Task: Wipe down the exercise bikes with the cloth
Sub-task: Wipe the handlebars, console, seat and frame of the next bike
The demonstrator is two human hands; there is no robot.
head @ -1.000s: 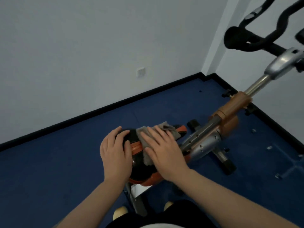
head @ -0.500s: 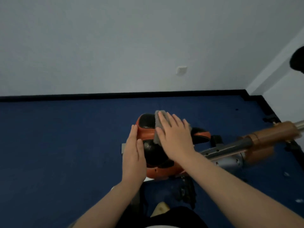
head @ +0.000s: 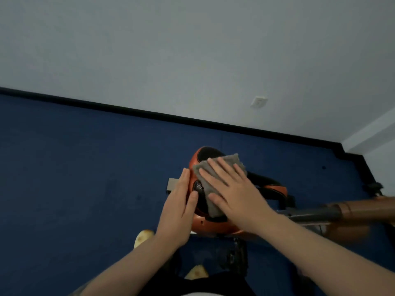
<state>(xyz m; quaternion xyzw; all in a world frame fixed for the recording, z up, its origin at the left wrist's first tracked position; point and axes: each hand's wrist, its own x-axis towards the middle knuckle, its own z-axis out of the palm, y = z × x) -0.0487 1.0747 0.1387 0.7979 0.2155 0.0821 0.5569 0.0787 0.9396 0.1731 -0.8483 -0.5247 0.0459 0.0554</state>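
Grey cloth (head: 215,180) lies flat under the spread right hand (head: 233,189) atop the orange-black saddle (head: 205,223), whose nose points right; the left hand (head: 178,210), fingers straight together, presses the saddle's left edge.

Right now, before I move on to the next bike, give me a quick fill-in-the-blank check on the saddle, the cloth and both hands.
1. The right hand presses a grey ____ flat on the saddle.
2. The left hand rests against the saddle's ____ side.
3. The floor around the bike is dark ____.
4. A white socket sits on the ____.

Missing words: cloth; left; blue; wall
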